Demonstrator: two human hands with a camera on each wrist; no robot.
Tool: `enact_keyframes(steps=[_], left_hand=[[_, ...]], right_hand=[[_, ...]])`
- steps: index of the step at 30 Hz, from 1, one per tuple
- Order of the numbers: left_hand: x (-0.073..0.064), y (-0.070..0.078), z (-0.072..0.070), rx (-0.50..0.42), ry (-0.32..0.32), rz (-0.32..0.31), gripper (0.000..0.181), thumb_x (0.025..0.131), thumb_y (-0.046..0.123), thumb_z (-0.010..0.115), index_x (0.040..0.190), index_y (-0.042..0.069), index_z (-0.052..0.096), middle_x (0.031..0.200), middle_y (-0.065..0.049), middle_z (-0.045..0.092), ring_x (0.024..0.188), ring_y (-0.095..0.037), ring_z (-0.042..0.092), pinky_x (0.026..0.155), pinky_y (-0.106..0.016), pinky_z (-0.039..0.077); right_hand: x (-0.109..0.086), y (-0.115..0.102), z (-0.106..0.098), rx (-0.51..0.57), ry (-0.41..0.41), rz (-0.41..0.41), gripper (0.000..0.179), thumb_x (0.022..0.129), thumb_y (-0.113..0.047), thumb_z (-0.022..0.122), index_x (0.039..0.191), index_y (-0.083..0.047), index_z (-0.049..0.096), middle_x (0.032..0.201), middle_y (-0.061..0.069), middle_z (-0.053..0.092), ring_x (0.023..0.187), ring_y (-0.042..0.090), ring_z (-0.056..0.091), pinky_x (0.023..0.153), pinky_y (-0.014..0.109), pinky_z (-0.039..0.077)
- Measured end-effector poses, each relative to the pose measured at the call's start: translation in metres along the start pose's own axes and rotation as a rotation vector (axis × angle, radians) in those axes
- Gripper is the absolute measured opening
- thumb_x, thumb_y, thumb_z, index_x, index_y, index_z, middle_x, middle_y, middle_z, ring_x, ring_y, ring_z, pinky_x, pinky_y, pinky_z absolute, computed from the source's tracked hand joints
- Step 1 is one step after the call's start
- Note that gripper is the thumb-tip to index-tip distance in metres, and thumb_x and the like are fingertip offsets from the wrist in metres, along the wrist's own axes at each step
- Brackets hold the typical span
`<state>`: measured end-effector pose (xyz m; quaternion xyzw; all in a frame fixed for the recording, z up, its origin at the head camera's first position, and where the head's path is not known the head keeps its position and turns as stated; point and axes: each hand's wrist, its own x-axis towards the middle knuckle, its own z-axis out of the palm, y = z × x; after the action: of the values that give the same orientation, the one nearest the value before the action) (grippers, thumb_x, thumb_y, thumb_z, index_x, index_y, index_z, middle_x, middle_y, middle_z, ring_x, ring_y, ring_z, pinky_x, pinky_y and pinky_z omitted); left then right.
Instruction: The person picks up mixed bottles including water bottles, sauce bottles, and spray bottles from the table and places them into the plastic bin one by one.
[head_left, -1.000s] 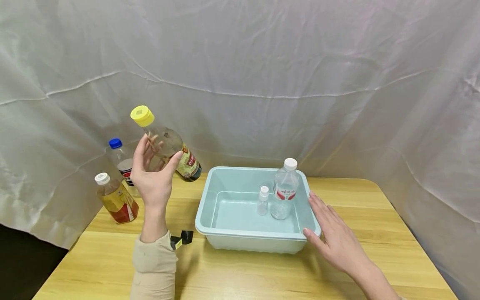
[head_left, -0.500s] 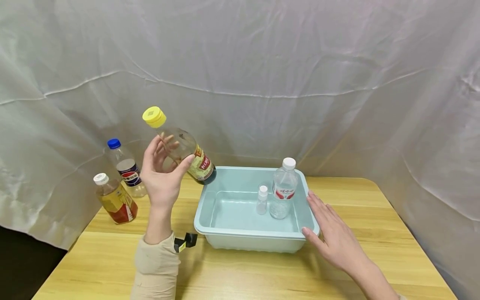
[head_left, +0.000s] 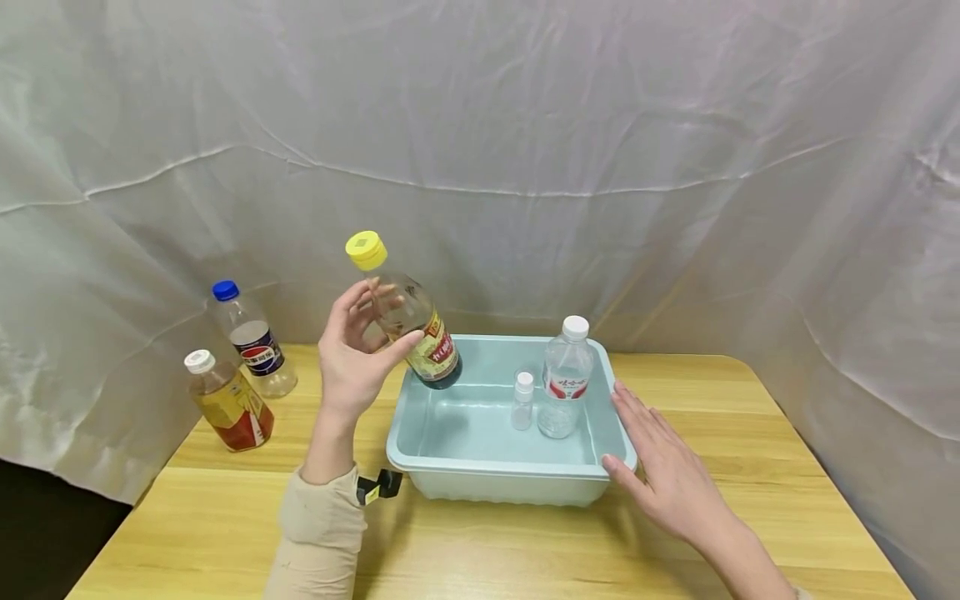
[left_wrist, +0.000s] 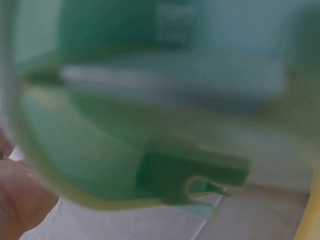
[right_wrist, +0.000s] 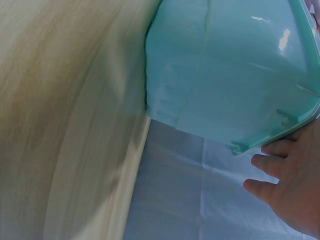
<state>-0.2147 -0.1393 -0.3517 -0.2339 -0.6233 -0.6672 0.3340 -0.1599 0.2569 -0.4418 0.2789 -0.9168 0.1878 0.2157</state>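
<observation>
In the head view my left hand (head_left: 356, 362) grips a clear bottle with a yellow cap and dark liquid (head_left: 420, 321). It is tilted, its base over the left part of a light blue plastic basin (head_left: 510, 492). My right hand (head_left: 667, 467) rests with straight fingers against the basin's right rim; the right wrist view shows its fingers (right_wrist: 270, 165) at the rim's underside. Inside the basin, toward the right, stand a clear water bottle with a white cap (head_left: 567, 375) and a small white-capped bottle (head_left: 522, 404). Blurred green plastic (left_wrist: 100, 150) fills most of the left wrist view.
On the table's left side stand a blue-capped bottle with a dark label (head_left: 255, 346) and a white-capped bottle with a yellow and red label (head_left: 232, 404). A grey curtain (head_left: 480, 167) hangs behind the wooden table (head_left: 487, 550).
My left hand has carried the yellow-capped bottle to the right, from beside the basin to over its left part. My right hand stays at the rim.
</observation>
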Motion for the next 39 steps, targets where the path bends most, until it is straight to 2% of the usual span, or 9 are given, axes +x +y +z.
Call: enact_keyframes(steps=[5,10,15,21,29,34,39], left_hand=[[-0.002,-0.006,0.003,0.04,-0.09,-0.027,0.081,0.074,-0.022,0.081,0.144,-0.002,0.048,0.134,-0.015,0.063,0.121,-0.027,0.065,0.088,-0.033,0.062],[-0.004,-0.012,0.007,0.042,-0.177,-0.051,0.083,0.073,-0.024,0.081,0.144,-0.004,0.044,0.135,-0.015,0.063,0.122,-0.026,0.065,0.088,-0.033,0.061],[-0.007,-0.017,0.014,0.067,-0.251,-0.105,0.081,0.075,-0.019,0.082,0.144,0.0,0.044,0.137,-0.016,0.062,0.125,-0.032,0.063,0.092,-0.04,0.061],[-0.01,-0.022,0.022,0.098,-0.318,-0.201,0.079,0.078,-0.01,0.086,0.145,0.008,0.047,0.139,-0.012,0.061,0.127,-0.033,0.06,0.097,-0.037,0.058],[-0.014,-0.031,0.029,0.13,-0.4,-0.243,0.077,0.079,-0.006,0.087,0.144,0.009,0.049,0.139,-0.014,0.061,0.129,-0.032,0.06,0.102,-0.052,0.055],[-0.015,-0.037,0.031,0.135,-0.435,-0.262,0.077,0.078,-0.006,0.088,0.143,0.007,0.049,0.138,-0.014,0.061,0.127,-0.033,0.062,0.103,-0.048,0.055],[-0.015,-0.041,0.03,0.146,-0.482,-0.316,0.077,0.077,-0.006,0.088,0.142,0.007,0.047,0.138,-0.015,0.059,0.125,-0.035,0.063,0.105,-0.044,0.054]], right_hand=[[0.0,0.0,0.0,0.001,0.001,0.001,0.08,0.1,-0.035,0.067,0.164,-0.005,0.03,0.169,0.011,0.031,0.151,0.033,0.037,0.128,0.027,0.013],[0.0,0.0,0.0,0.004,0.006,-0.002,0.08,0.1,-0.034,0.067,0.164,-0.006,0.029,0.169,0.011,0.031,0.151,0.034,0.037,0.129,0.028,0.014],[0.0,0.0,0.0,0.007,0.008,-0.005,0.08,0.099,-0.035,0.067,0.164,-0.005,0.029,0.169,0.012,0.031,0.15,0.035,0.038,0.128,0.024,0.01],[0.0,0.0,0.0,0.007,0.01,-0.003,0.08,0.1,-0.035,0.067,0.164,-0.005,0.029,0.169,0.011,0.031,0.151,0.035,0.037,0.128,0.024,0.009],[0.0,0.001,0.001,0.006,0.006,0.002,0.08,0.099,-0.035,0.068,0.163,-0.005,0.03,0.169,0.01,0.031,0.151,0.034,0.037,0.129,0.031,0.016],[0.0,0.0,0.0,0.008,0.002,0.003,0.08,0.099,-0.035,0.068,0.163,-0.005,0.03,0.169,0.011,0.031,0.151,0.034,0.037,0.128,0.027,0.013],[0.001,-0.001,0.0,0.005,0.005,0.001,0.08,0.099,-0.035,0.067,0.163,-0.005,0.03,0.169,0.011,0.031,0.15,0.034,0.038,0.128,0.028,0.014]])
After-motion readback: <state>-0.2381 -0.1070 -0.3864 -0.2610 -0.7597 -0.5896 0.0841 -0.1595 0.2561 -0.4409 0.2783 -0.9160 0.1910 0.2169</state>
